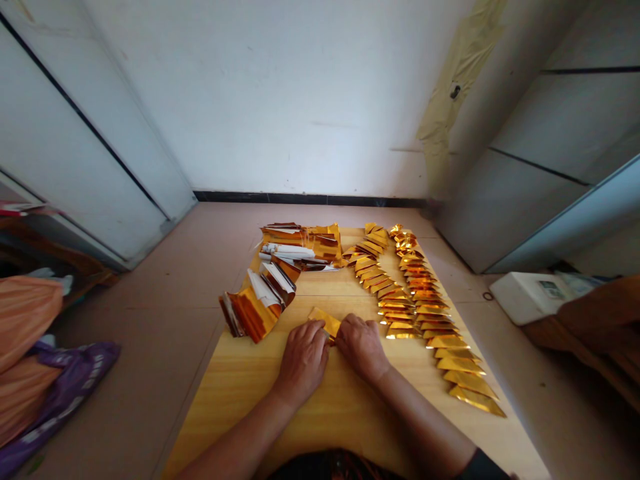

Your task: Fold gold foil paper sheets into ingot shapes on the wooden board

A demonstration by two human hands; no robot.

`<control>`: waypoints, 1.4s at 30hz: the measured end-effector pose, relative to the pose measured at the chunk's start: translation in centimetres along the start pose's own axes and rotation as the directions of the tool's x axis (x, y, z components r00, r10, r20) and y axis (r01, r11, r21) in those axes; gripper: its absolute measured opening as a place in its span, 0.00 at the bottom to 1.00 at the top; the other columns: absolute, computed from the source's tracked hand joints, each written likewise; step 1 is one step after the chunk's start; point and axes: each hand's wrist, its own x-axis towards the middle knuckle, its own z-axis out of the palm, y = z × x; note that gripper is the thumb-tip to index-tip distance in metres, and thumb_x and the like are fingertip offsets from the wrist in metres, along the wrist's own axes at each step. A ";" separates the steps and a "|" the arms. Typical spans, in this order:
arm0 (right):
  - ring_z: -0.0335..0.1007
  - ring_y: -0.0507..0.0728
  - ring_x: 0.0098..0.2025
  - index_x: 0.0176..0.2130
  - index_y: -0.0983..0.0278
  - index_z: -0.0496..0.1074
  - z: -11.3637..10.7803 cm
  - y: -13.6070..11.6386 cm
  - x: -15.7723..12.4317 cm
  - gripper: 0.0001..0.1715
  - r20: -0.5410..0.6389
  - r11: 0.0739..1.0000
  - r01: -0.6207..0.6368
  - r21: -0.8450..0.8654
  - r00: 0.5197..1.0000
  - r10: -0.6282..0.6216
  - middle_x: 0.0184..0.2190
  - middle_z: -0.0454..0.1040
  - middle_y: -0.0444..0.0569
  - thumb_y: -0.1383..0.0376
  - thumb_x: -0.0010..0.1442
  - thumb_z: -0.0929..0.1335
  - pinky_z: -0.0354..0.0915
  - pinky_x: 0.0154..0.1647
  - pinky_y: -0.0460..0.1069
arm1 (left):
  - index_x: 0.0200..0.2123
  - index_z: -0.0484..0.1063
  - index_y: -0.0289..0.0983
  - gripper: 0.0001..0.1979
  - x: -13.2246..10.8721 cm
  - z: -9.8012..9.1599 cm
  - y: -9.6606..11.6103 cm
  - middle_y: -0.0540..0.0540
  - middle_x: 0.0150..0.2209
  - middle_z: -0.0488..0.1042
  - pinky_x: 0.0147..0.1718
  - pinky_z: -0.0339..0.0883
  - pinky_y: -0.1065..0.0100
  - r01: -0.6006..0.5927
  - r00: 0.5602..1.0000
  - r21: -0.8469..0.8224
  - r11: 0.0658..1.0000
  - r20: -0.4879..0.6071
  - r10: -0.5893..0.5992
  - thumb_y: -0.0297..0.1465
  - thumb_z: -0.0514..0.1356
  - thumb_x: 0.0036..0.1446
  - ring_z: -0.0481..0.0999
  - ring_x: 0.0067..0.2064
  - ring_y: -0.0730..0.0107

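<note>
As the left hand [302, 361] and right hand [361, 347] closed their grips on a gold foil sheet [324, 323] over the wooden counter [235, 413], rows of folded foil triangles [453, 363] lay neatly alongside.

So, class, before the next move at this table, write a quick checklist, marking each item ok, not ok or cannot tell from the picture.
1. Left hand and right hand both on the gold foil piece: ok.
2. Folds in that piece sharp: cannot tell, the hands cover much of it.
3. Folded gold triangles lined up in overlapping rows: ok.
4. Foil strips apart from the left hand: ok.
5. Foil strips all inside the edge of the wooden table: not ok, some overhang the left edge.
</note>
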 end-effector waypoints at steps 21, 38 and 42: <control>0.68 0.51 0.38 0.33 0.61 0.73 0.7 0.8 -0.2 0.08 -0.076 0.986 -0.023 0.163 0.996 0.035 0.36 0.72 0.45 0.69 0.61 0.64 0.53 0.38 0.46 | 0.39 0.74 0.41 0.14 -1.0 -0.1 -1.8 0.42 0.55 0.69 0.53 0.64 0.51 -0.177 0.984 0.030 0.984 0.034 0.176 0.21 0.55 0.52 0.65 0.57 0.56; 0.68 0.53 0.39 0.31 0.61 0.71 0.7 0.3 -0.1 0.02 -0.071 0.977 -0.070 0.203 0.994 0.086 0.35 0.71 0.44 0.68 0.53 0.69 0.52 0.37 0.47 | 0.37 0.74 0.42 0.11 -0.7 -0.3 -1.7 0.44 0.54 0.69 0.52 0.63 0.53 -0.128 0.991 -0.028 0.991 0.038 0.129 0.23 0.56 0.53 0.65 0.57 0.57; 0.68 0.53 0.39 0.31 0.62 0.71 0.6 0.1 0.0 0.02 -0.058 0.974 -0.100 0.203 0.992 0.114 0.35 0.71 0.44 0.68 0.52 0.69 0.52 0.37 0.47 | 0.33 0.72 0.41 0.04 0.1 -0.2 -0.8 0.46 0.49 0.72 0.48 0.64 0.55 0.033 0.999 -0.082 0.996 0.039 -0.030 0.27 0.58 0.54 0.69 0.50 0.60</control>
